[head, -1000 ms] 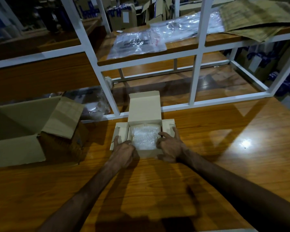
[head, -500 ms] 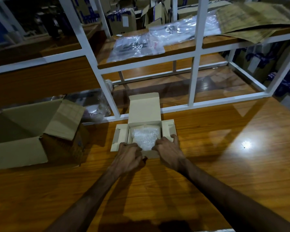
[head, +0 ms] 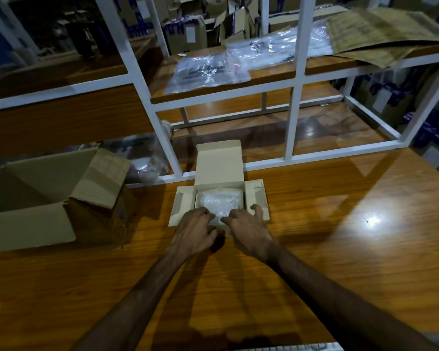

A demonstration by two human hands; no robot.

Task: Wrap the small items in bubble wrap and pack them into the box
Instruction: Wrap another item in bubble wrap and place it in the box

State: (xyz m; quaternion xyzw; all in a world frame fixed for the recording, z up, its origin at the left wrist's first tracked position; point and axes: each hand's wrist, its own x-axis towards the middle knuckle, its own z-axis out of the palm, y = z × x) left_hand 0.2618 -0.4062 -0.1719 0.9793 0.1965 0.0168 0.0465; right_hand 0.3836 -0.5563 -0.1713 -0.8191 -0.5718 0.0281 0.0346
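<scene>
A small pale cardboard box (head: 219, 163) stands open on the wooden table, its lid flap tilted back and its two side flaps spread flat. Inside lies a bundle in bubble wrap (head: 221, 200), which fills most of the box. My left hand (head: 194, 231) is at the box's near left corner with its fingers bent over the front wall, touching the bundle. My right hand (head: 249, 230) is at the near right, fingers spread, with the fingertips on the bundle and the right flap. The box's front wall is hidden behind both hands.
A large open brown carton (head: 31, 224) stands to the left. A white metal shelf frame (head: 293, 117) rises just behind the small box. Its upper shelf carries clear plastic bags (head: 208, 69) and flattened cardboard (head: 380, 34). A crumpled plastic bag (head: 142, 158) lies behind the carton.
Both hands slid from the box's near corners towards its middle and forward, so their fingers now lie over the wrapped bundle. The box stayed in place.
</scene>
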